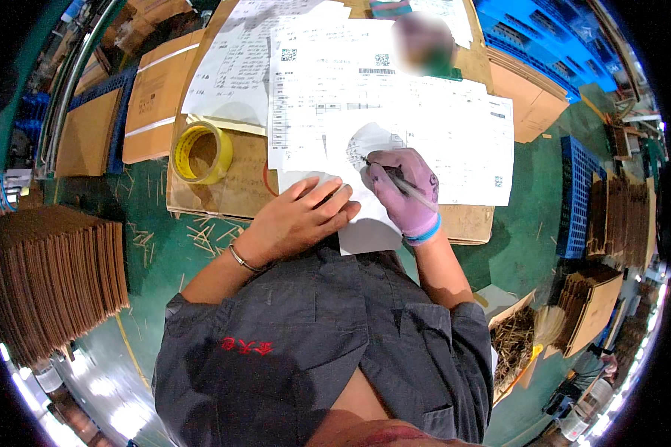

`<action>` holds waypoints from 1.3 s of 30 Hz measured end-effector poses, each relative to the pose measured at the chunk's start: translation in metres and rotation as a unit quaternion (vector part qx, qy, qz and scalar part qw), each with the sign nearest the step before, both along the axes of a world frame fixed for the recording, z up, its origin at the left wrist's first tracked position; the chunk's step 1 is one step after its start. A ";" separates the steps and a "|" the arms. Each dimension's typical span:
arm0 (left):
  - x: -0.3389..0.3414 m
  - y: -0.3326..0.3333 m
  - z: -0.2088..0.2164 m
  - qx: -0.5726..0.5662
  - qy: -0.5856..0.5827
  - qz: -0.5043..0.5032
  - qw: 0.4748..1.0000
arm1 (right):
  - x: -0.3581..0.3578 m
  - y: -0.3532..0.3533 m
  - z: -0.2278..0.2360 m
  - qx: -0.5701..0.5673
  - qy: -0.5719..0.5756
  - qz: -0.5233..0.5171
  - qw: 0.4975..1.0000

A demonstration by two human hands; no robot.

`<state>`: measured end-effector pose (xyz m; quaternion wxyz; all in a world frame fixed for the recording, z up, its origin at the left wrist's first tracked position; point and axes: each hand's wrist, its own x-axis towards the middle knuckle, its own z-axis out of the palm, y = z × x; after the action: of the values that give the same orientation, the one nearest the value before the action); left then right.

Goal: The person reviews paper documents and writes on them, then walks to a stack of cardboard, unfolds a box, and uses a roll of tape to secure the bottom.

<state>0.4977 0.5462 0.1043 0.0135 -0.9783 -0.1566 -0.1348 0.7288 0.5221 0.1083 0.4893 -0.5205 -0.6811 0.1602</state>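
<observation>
In my right hand (404,190), which wears a thin purple glove with a blue band at the wrist, a pen (417,195) is pinched. Its tip meets a white sheet (369,223) with handwriting near the top. My left hand (302,216) is bare, with a bracelet at the wrist. Its slightly bent, spread fingers rest on the left edge of that sheet and hold nothing. Under the sheet lie several printed forms (455,112) with tables and square codes. More printed papers (227,82) spread to the far left.
A roll of yellow tape (201,153) stands left on the cardboard-topped surface (466,223). Something blurred (425,45) sits on the papers' far side. Flattened cardboard stacks (56,276), blue pallets (578,197) and an open box of brown scraps (514,343) surround me; wood slivers litter the green floor.
</observation>
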 end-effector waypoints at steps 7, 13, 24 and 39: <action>-0.001 0.000 -0.004 0.002 -0.014 -0.002 1.000 | -0.001 0.001 -0.003 -0.005 -0.038 0.001 0.999; -0.002 -0.001 -0.003 -0.004 -0.012 -0.003 1.000 | -0.001 0.003 -0.003 -0.008 -0.018 0.001 1.000; 0.000 0.000 -0.004 -0.005 -0.006 -0.004 1.000 | -0.001 -0.001 -0.001 -0.041 -0.007 -0.018 0.999; 0.000 -0.003 -0.003 0.020 0.000 0.014 1.000 | 0.007 -0.012 0.014 0.071 0.002 0.002 0.997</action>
<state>0.4976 0.5436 0.1009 0.0348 -0.9756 -0.1676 -0.1374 0.7359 0.5098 0.1221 0.5258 -0.4830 -0.6909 0.1135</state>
